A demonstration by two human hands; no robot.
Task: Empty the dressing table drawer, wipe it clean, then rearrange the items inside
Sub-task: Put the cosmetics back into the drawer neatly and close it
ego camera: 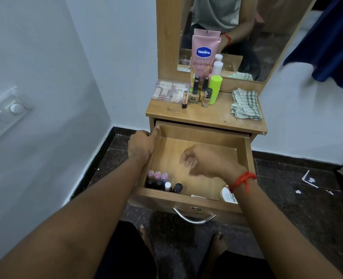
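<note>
Drawer pulled fully out, landmark. At its near-left corner: small bottles upright, packed tight to save floor. Right hand over its middle, grip loosely curled, empty. Left hand clamps its left wall, steadying. Beyond it, on the surface: cosmetics, cloth waiting.

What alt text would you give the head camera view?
A person's left hand grips the open wooden drawer's side while the right hand hovers inside; small bottles stand in its front left corner, and more cosmetics and a cloth sit on top.
</note>
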